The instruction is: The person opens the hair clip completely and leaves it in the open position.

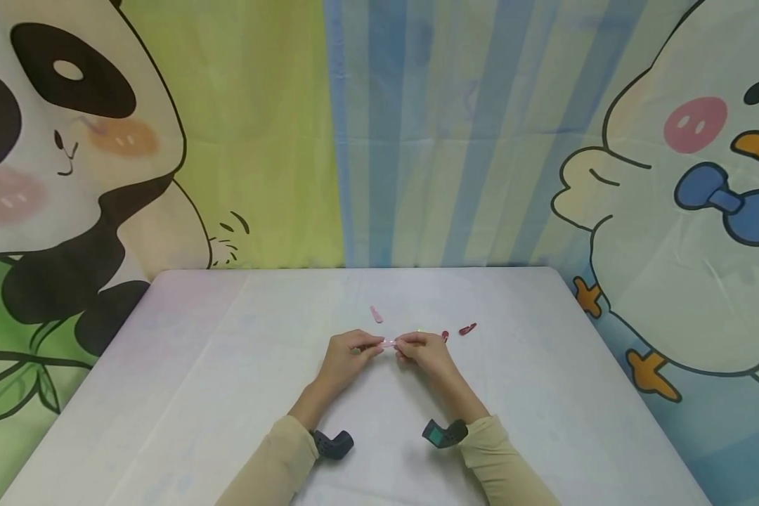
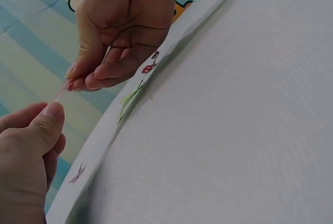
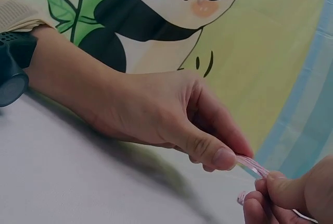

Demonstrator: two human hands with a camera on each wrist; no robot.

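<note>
Both hands meet above the middle of the white table, with a thin pale pink hair clip [image 1: 388, 344] stretched between their fingertips. My left hand [image 1: 351, 358] pinches one end between thumb and forefinger. The other end is pinched by my right hand [image 1: 425, 353], palm turned down. Seen in the right wrist view, the held clip [image 3: 253, 166] shows fine lengthwise strips, its ends covered by fingers. Just beyond the hands lies another pink hair clip [image 1: 376, 314]. A dark red hair clip [image 1: 468, 329] rests right of my right hand.
A second dark red clip [image 1: 445, 336] is partly covered by the right hand. Green clip-like strips [image 2: 130, 102] lie near it in the left wrist view. The white table [image 1: 183, 393] ends at a printed curtain [image 1: 278, 140] at the back.
</note>
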